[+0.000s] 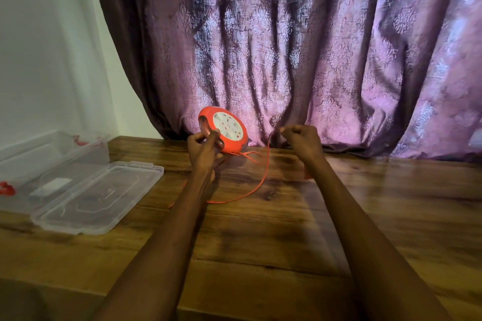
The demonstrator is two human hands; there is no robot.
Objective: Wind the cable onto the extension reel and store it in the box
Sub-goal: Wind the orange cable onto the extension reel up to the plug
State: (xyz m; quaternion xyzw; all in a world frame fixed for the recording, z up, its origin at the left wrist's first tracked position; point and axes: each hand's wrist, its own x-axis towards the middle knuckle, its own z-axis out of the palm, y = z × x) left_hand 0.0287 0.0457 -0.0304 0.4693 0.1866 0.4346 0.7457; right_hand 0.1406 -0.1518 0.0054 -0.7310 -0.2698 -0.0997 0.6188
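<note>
A round red extension reel (229, 138) with a white socket face is held tilted above the wooden table (287, 229) near the curtain. My left hand (204, 150) grips its lower left edge. The thin red cable (257, 185) leaves the reel's underside, loops down over the table and rises to my right hand (302, 141), whose closed fingers pinch it at reel height to the right. A clear plastic box (52, 161) stands open at the left, its lid (101, 195) lying flat beside it.
A purple patterned curtain (300, 47) hangs just behind the table's far edge. A white wall (39, 47) fills the left. Red clips (6, 187) sit on the box's rim. Bare wood lies in front of my arms.
</note>
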